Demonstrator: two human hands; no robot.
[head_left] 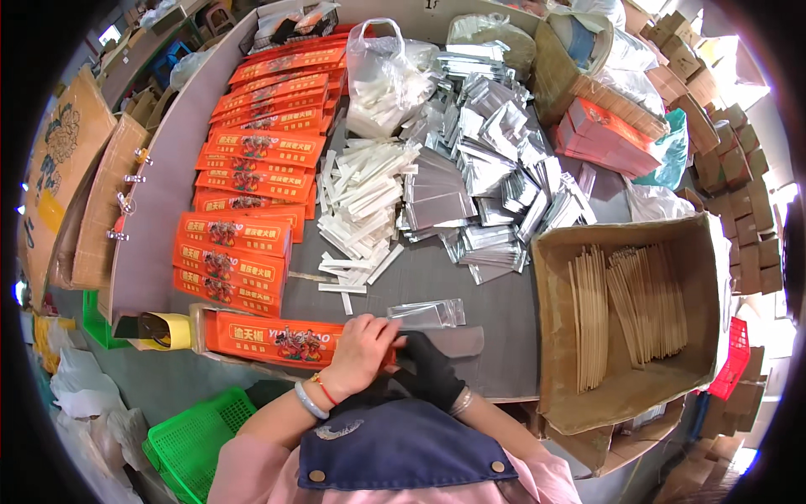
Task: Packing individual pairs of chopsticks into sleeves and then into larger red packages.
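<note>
My bare left hand is closed over the right end of a long red printed packet. That packet lies on top in a low cardboard tray at the table's front edge. My right hand, in a black glove, is bent close against the left fingertips at the packet's end; what its fingers hold is hidden. A flat translucent grey sachet shows just beyond the glove. Behind it lies a small stack of shiny clear sachets.
Overlapping red packets line the left side. White paper-wrapped strips and silver sachets are heaped centrally, below a plastic bag. At right stands a cardboard box of wooden chopsticks. A green basket sits lower left.
</note>
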